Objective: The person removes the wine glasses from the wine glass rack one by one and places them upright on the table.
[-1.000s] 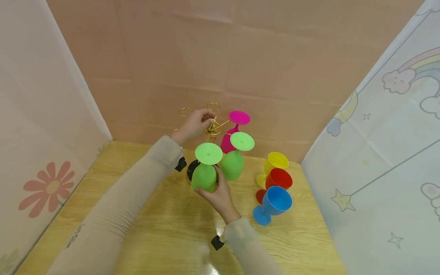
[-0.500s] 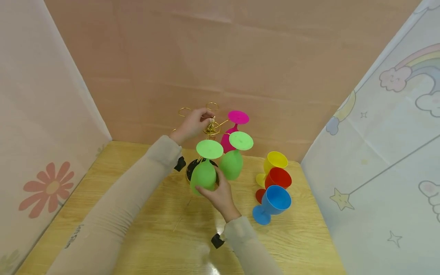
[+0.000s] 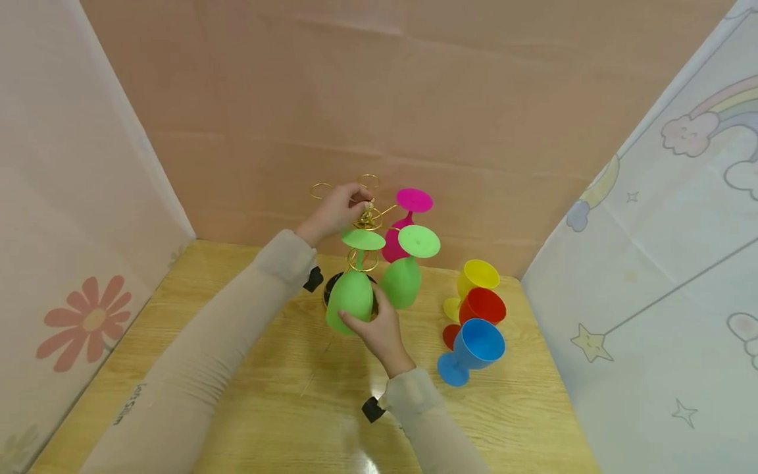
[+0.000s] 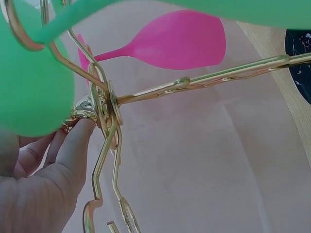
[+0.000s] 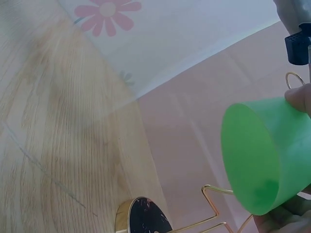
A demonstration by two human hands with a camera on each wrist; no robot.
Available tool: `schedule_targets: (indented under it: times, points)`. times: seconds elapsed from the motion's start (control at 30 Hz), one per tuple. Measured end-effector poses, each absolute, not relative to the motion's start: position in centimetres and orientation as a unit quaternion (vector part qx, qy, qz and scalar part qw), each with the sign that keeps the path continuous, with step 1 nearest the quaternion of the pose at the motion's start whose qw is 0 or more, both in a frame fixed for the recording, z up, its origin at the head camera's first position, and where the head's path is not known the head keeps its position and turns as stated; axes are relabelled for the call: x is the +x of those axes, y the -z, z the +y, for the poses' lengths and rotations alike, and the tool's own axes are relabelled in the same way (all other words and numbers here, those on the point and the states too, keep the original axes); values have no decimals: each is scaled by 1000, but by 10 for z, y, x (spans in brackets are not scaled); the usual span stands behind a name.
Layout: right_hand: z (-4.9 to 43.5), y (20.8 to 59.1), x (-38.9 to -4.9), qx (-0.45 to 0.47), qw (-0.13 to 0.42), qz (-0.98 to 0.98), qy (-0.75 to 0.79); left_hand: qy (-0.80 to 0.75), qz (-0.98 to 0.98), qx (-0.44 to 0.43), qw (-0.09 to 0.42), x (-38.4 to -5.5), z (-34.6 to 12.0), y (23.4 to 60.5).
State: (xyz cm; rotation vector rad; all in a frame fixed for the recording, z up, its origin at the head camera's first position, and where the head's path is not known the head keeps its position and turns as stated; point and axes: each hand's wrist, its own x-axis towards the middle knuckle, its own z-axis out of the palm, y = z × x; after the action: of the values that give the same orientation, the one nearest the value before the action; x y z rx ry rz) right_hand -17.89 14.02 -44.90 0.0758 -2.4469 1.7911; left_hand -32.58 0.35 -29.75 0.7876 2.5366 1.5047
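Note:
A gold wire goblet rack stands on a round black base. My left hand pinches the shiny gold knob at its top. In my right hand is a light green goblet, gripped by the bowl with its mouth down. Its foot shows above a gold ring, which encircles the stem. A second green goblet hangs upside down to the right. Behind it a pink goblet hangs the same way from another arm.
On the wooden table, right of the rack, yellow, red and blue goblets lean in a row, mouths up. Bare gold rings stick out at the rack's back left. Fabric walls enclose the table at back and sides.
The held green goblet has risen and tilted, its foot moving up and back toward the rack's top. The gold ring now shows around its stem. The left hand keeps its place on the knob.

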Motion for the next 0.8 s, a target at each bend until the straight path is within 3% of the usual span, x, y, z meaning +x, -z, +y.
schedule_targets:
  times: [0.8]
  points:
    - [137,449,-188,51,26,-851,-522,-477,840,256,42,-327,1,298]
